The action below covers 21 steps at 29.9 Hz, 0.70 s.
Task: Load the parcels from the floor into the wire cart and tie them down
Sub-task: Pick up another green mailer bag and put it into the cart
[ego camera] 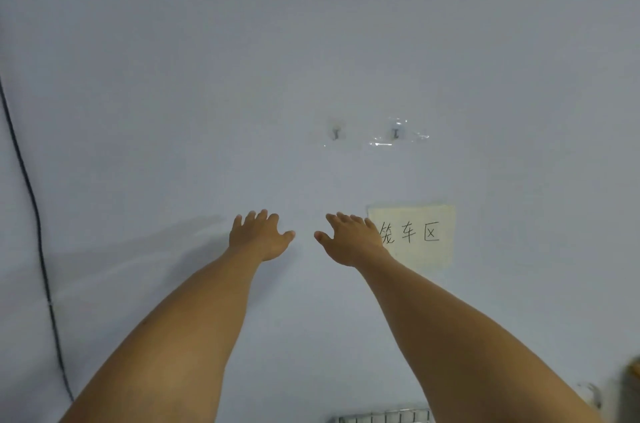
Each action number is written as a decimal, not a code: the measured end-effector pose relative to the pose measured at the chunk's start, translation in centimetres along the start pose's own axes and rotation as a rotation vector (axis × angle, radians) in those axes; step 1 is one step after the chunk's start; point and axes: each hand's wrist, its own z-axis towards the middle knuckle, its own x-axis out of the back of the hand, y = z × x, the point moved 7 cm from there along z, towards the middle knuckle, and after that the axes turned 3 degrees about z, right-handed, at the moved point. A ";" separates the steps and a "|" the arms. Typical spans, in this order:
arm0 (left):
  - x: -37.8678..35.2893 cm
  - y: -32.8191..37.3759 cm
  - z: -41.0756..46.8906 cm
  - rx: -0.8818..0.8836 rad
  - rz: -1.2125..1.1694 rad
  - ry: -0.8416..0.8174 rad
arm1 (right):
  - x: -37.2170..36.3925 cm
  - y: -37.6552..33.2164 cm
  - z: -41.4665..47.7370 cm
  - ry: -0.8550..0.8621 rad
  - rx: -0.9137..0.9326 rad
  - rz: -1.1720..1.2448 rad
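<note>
Both arms stretch forward toward a pale wall. My left hand (pixel 261 233) is held out with fingers spread and holds nothing. My right hand (pixel 349 237) is held out the same way, a short gap to its right, and is empty too. A strip of the wire cart's top edge (pixel 381 417) shows at the bottom of the view, between my forearms. No parcels and no floor are in view.
A paper sign (pixel 415 235) with handwritten characters is stuck on the wall just right of my right hand. Two small adhesive hooks (pixel 367 135) sit higher on the wall. A dark cable (pixel 34 225) runs down the left side. A blurred object (pixel 630 384) is at the lower right edge.
</note>
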 end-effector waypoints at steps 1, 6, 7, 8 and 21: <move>-1.8 -0.2 0.0 -0.002 -0.007 -0.026 | -1.8 0.0 -0.1 -0.033 -0.003 0.011; -13.6 -1.4 -1.2 0.015 -0.043 -0.188 | -13.1 0.5 -1.0 -0.191 -0.015 0.052; -16.2 -1.6 -1.5 0.014 -0.044 -0.220 | -15.4 0.5 -1.3 -0.222 -0.014 0.047; -18.9 -1.9 -1.8 0.015 -0.045 -0.260 | -17.9 0.6 -1.6 -0.262 -0.015 0.042; -60.4 -5.8 -14.7 0.166 -0.255 -0.775 | -57.5 3.3 -14.1 -0.812 -0.236 0.195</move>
